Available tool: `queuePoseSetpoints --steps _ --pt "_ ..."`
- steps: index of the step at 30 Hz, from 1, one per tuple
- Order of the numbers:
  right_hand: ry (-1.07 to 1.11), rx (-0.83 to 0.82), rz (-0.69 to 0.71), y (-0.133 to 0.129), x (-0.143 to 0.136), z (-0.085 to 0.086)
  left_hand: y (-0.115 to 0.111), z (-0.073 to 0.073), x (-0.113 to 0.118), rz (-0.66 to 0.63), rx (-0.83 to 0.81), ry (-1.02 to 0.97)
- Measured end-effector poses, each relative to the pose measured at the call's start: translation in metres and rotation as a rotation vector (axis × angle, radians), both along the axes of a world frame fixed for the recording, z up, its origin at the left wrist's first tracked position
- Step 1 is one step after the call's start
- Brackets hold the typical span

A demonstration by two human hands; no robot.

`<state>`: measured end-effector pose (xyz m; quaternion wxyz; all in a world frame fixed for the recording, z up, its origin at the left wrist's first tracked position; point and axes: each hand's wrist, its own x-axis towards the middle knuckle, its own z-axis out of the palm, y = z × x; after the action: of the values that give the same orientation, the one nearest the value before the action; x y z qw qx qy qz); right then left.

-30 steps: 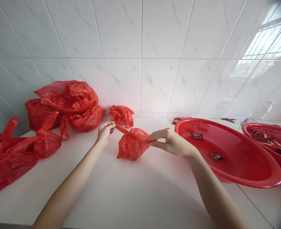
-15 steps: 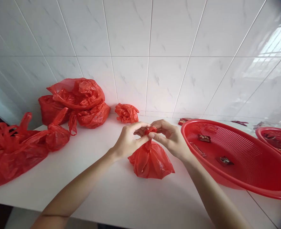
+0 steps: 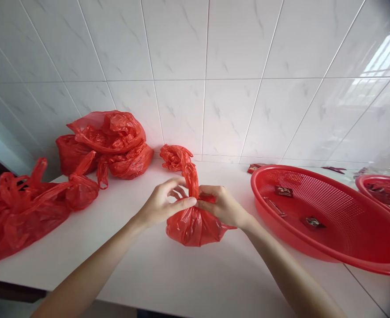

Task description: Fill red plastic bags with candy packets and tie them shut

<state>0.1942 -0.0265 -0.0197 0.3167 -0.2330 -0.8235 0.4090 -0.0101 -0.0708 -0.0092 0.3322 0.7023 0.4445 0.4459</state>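
1. Red bag [image 3: 198, 229]: between both hands, over the white counter [image 3: 148, 265]; whether its base touches is unclear. Twisted plastic stands up from its neck.
2. Left hand [image 3: 165, 201]: grip closed at the neck, thumb in front.
3. Right hand [image 3: 223, 205]: grip pinched shut on the same neck.
4. Crumpled bag [image 3: 172, 157]: behind, near the tiled wall [image 3: 233, 119].
5. Large basket [image 3: 357, 238]: beyond the right hand, small packets [image 3: 283, 191] inside.
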Motion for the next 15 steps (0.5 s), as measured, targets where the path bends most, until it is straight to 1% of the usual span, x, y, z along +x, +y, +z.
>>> queuePoseSetpoints --steps 2,3,7,8,10,11,12,13,15 --pt "0.005 -0.036 0.002 -0.002 -0.001 0.000 -0.002 -0.006 -0.001 -0.006 -0.035 0.050" --pt "-0.001 -0.049 0.017 -0.004 -0.001 0.000 -0.003 -0.008 -0.002 0.012 -0.034 0.051" --pt "-0.052 -0.040 0.158 -0.007 -0.001 0.003 -0.006 -0.015 -0.009 0.101 -0.007 0.020" --pt "-0.073 -0.017 0.165 -0.007 0.001 0.004 -0.007 -0.015 -0.013 0.126 -0.007 0.016" --pt "-0.108 0.043 0.126 -0.005 0.005 0.006 -0.009 -0.014 -0.026 0.208 0.011 0.010" --pt "-0.116 0.070 0.092 -0.004 0.009 0.009 -0.009 -0.011 -0.037 0.278 0.040 0.012" --pt "-0.114 0.090 0.060 -0.002 0.014 0.011 -0.010 -0.008 -0.051 0.374 0.089 0.015" --pt "-0.106 0.101 0.032 0.000 0.019 0.014 -0.010 -0.002 -0.067 0.492 0.146 0.023" --pt "-0.094 0.109 -0.024 0.004 0.031 0.021 -0.008 0.012 -0.109 0.790 0.285 0.053"
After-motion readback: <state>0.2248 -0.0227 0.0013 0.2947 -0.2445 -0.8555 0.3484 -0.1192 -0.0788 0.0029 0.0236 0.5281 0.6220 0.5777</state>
